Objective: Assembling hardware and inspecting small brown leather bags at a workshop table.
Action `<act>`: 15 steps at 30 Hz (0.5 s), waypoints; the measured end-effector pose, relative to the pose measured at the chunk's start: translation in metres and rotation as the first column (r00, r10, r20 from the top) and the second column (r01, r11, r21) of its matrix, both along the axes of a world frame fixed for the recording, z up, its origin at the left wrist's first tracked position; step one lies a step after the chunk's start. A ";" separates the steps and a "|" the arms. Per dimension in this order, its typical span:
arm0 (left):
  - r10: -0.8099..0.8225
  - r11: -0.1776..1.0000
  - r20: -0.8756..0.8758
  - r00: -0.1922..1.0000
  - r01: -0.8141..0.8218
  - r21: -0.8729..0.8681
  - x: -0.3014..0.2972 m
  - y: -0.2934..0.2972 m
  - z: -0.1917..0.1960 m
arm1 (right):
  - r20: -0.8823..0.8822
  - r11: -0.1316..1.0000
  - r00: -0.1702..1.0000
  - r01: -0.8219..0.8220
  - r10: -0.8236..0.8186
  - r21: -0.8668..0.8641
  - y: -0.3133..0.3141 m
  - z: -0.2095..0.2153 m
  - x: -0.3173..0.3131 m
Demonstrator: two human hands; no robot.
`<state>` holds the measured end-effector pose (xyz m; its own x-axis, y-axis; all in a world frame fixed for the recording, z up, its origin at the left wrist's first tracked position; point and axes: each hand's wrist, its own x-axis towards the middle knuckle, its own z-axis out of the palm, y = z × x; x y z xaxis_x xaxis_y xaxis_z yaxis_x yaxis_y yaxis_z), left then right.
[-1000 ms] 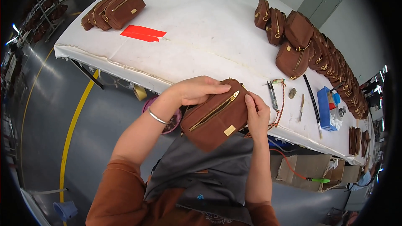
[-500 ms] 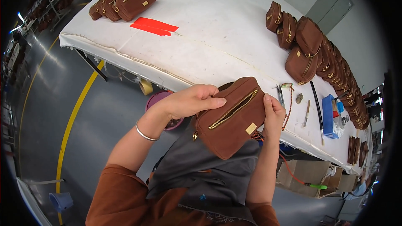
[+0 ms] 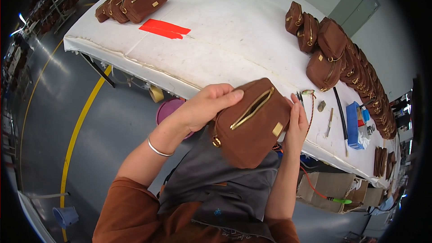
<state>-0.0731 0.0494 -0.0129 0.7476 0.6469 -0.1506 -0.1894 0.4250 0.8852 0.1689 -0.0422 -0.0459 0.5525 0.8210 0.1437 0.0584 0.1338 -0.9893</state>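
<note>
A brown zippered pouch [image 3: 254, 144] is held up in front of me, tilted, above my lap at the table's near edge. Its gold zipper [image 3: 246, 120] gapes along the upper face, with a small gold plate [image 3: 277, 129] below it and a gold ring [image 3: 216, 142] at the left side. My left hand [image 3: 207, 108] grips the upper left edge, thumb on top and the other fingers partly hidden. Against the right edge rests my right hand [image 3: 295, 121], its fingers pointing up along the side and partly behind the pouch.
Brown pouches stand in a group [image 3: 144, 2] at the far left of the white table [image 3: 202, 40] and in a long row [image 3: 355, 63] at the right. Near them lie a black rod [image 3: 340, 114], a small knife-like tool [image 3: 330, 122] and a blue bin [image 3: 353, 126]. Red tape [image 3: 164, 29] marks the tabletop.
The pouch has turned and tipped a little, its zipper now steeper and gaping wider. My right fingers have shifted from the upper right corner down along the side.
</note>
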 end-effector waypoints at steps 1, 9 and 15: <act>0.003 1.000 -0.004 1.000 -0.003 0.002 0.002 0.001 0.003 | 0.031 0.999 0.999 0.010 -0.011 0.038 -0.004 0.005 -0.006; 0.203 0.939 0.279 0.938 -0.106 -0.327 0.037 0.014 0.022 | 0.318 0.898 0.918 -0.330 0.235 0.290 -0.018 0.051 -0.041; 0.048 0.989 0.374 0.926 -0.097 0.114 0.047 0.002 0.049 | 0.050 0.906 0.968 -0.247 0.245 0.345 -0.012 0.061 -0.038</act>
